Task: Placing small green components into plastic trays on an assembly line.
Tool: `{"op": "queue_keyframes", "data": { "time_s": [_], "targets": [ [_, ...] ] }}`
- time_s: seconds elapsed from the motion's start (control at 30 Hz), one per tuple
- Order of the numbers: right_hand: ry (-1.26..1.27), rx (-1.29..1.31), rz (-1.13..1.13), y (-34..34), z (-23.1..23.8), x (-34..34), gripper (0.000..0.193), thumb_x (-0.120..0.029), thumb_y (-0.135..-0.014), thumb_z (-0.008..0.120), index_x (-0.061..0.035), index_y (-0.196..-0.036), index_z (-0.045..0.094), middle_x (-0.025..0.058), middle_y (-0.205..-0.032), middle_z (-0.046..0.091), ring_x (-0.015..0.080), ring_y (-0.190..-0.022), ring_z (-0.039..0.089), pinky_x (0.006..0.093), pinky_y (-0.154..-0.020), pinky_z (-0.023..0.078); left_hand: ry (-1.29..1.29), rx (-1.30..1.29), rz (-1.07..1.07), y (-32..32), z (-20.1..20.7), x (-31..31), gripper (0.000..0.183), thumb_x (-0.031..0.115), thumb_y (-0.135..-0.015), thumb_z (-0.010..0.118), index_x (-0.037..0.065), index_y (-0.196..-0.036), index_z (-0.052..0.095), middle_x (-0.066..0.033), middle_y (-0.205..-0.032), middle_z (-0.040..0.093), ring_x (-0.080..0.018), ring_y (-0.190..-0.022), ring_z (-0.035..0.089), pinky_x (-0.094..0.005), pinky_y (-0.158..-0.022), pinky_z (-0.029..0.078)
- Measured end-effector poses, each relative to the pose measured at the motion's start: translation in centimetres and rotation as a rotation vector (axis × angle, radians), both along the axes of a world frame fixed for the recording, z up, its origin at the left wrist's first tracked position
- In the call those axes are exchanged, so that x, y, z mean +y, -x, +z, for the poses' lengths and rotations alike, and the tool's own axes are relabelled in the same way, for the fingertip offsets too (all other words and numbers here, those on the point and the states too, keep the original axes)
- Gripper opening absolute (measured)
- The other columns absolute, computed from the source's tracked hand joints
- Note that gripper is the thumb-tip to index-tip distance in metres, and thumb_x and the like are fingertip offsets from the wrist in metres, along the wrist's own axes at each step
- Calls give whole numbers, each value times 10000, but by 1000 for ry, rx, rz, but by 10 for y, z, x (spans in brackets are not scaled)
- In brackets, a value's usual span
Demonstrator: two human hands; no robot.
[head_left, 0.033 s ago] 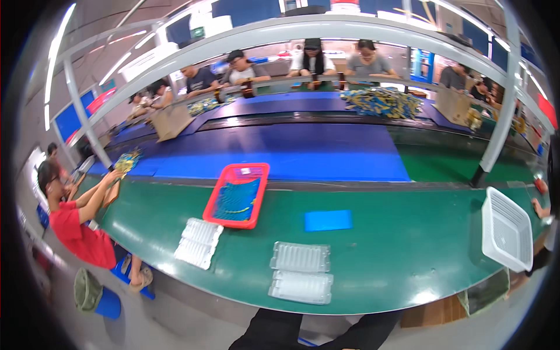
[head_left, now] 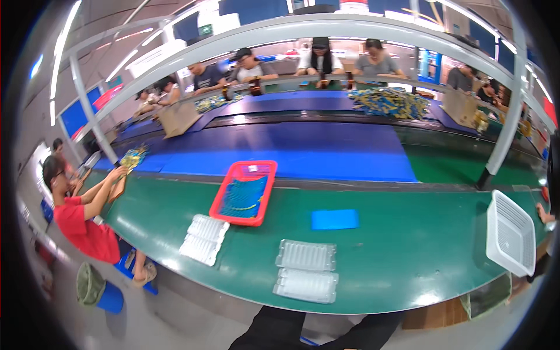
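Observation:
Neither of my hands is in view; only my dark-trousered legs (head_left: 274,329) show below the table edge. Before me on the green table (head_left: 385,262) lies an open clear plastic blister tray with two ribbed halves, the far half (head_left: 306,255) and the near half (head_left: 305,285). Another clear ribbed tray (head_left: 204,239) lies to its left, by a red basket (head_left: 269,192). Inside the basket are many small blue pieces (head_left: 244,195) with some yellow among them. A flat blue rectangle (head_left: 335,219) lies beyond the open tray.
At the right stands a white slotted basket (head_left: 496,233). A person in a red shirt (head_left: 87,230) sits at the left, hands raised. Across blue-covered benches (head_left: 280,149), several people work near a blue-and-yellow heap (head_left: 391,103). Grey posts (head_left: 506,122) rise from the table; a blue bin (head_left: 111,297) stands on the floor.
The whole view has shifted a little, so things on the table appear slightly farther right. Nothing on the table has visibly moved.

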State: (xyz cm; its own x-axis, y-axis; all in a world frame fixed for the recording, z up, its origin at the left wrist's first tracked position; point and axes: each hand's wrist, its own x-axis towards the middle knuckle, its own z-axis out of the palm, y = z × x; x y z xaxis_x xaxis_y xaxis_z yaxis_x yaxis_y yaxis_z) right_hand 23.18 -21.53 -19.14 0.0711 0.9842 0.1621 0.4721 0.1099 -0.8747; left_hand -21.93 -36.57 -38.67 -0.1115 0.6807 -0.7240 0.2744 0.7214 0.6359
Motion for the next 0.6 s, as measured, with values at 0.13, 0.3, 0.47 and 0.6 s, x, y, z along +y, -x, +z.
{"op": "queue_keyframes", "data": {
  "time_s": [0.13,0.3,0.47,0.6],
  "targets": [
    [35,-82,-162,-19,-3,-6,60,-42,-896,702,-25,-944,734,131,-1028,709,358,-982,638,441,-901,516,28,-53,-29,-14,57,160,390,306,-1106,521,-11,-1297,646,-160,-1242,674,-284,-1096,637,-404,-1038,502],
    [18,-48,-59,-17,-5,-8,60,-34,-904,693,-22,-949,731,136,-1043,707,357,-996,640,438,-909,516,-6,35,150,21,45,71,395,298,-1089,562,-24,-1295,662,-181,-1245,702,-300,-1075,674,-413,-1023,521],
    [-2,-61,-131,-19,-10,-9,78,-23,-894,697,-21,-964,733,138,-1047,711,357,-1003,643,440,-912,518,-155,102,-164,30,18,97,400,310,-1070,584,-18,-1285,661,-211,-1329,663,-354,-1093,679,-426,-1051,503],
    [-18,-22,-113,-16,-5,-3,79,-25,-867,711,-21,-942,734,142,-1017,718,358,-943,652,429,-848,531,-145,-43,-425,20,8,207,399,313,-1068,585,-18,-1277,665,-211,-1322,667,-353,-1091,682,-428,-1040,509]
  ]
}}
